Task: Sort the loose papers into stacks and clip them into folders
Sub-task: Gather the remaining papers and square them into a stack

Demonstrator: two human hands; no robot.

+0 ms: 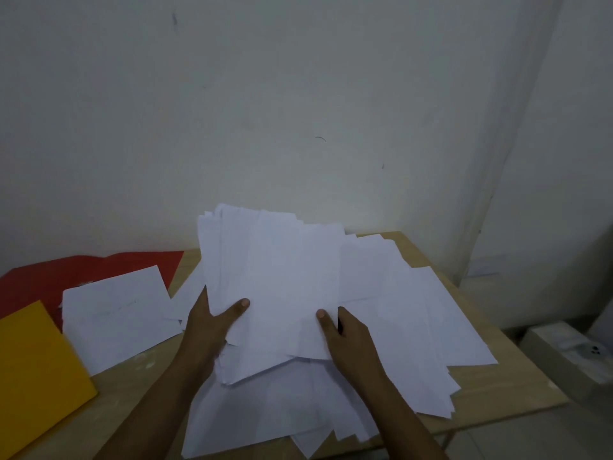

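nearest the viewer, the loose papers (381, 327) lie fanned and overlapping across the wooden table (517, 386), their edges unaligned, which is why they call for gathering. above them, both hands raise a held bundle (275, 277) of white sheets, tilted up toward the camera. the left hand (205, 330) grips its lower left edge, thumb pressed on the front face and the other fingers hidden behind; the right hand (345, 336) grips the lower right edge likewise, thumb on top, remaining fingers out of sight beneath. a hold from two sides probably serves to square the sheets before they are set down. to the left, a smaller stack (116, 313) rests flat on the table, apparently sorted already, partly overlapping a red folder (99, 267); a yellow folder (36, 366) lies nearer, at the table's left edge, unopened. no clip can be made out. farthest, a pale wall (298, 94) backs the table.
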